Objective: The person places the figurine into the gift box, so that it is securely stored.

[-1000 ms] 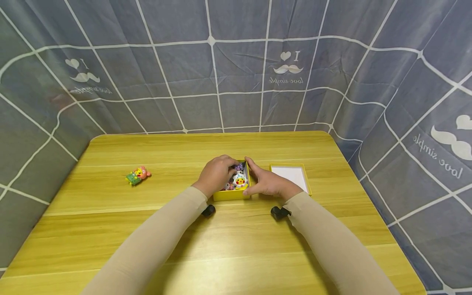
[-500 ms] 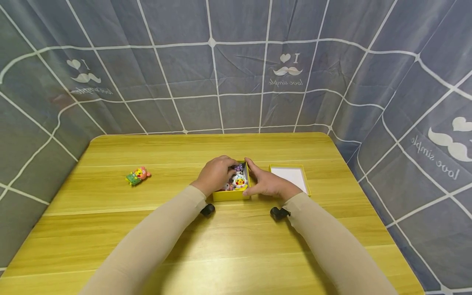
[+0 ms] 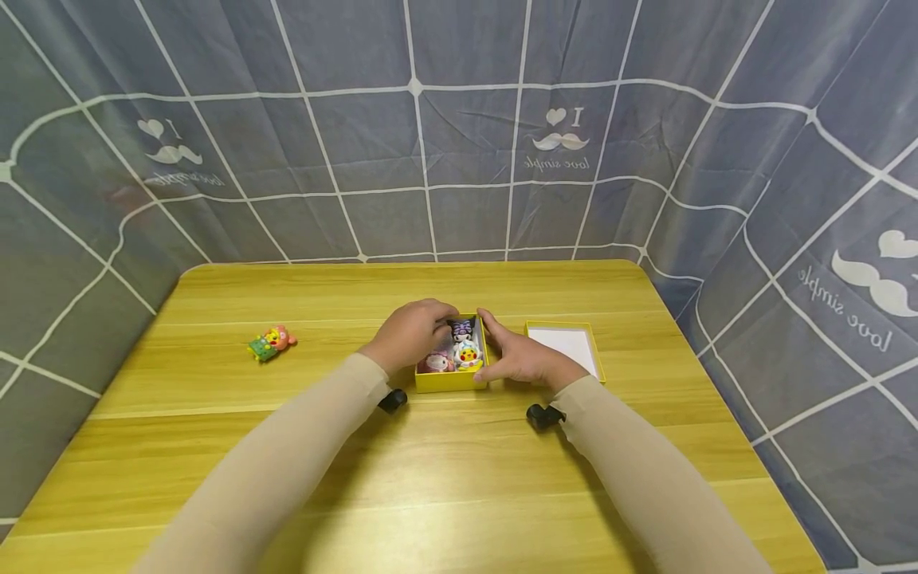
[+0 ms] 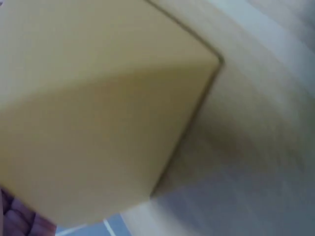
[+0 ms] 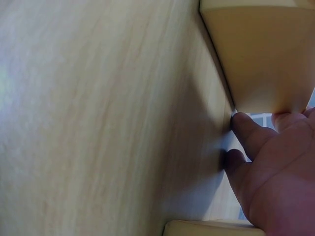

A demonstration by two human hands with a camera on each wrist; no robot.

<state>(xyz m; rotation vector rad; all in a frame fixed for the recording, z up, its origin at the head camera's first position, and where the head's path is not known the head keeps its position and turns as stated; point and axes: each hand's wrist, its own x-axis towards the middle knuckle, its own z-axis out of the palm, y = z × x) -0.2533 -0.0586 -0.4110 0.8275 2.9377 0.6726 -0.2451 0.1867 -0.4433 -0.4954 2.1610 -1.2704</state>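
**Left hand [image 3: 405, 336] works inside yellow box [image 3: 450, 383] as right hand [image 3: 527, 358] steadies it**

Far left on the table [image 3: 430, 486], well apart from both hands, lies a pink-hooded figurine [image 3: 272, 343] in green. The left hand comes over the box's left wall, fingers bent down toward its far left part; whether they hold anything cannot be told, since the fingertips are hidden. The step appears to be arranging the contents, so light fingertip pressure should serve best, without dragging a neighbour out of place.

The box sits between the hands. Inside, a pink-and-white figurine [image 3: 436, 363] lies just beside the left fingers, near the front wall; right of it sits a white-costumed Pikachu figurine [image 3: 468, 355], with a black-and-purple figurine [image 3: 462, 329] behind.

The right hand is spread wide along the right wall, thumb at the near corner; gentle bracing, not squeezing, would suit. Beyond it lies the lid [image 3: 566, 339], white inside upward.
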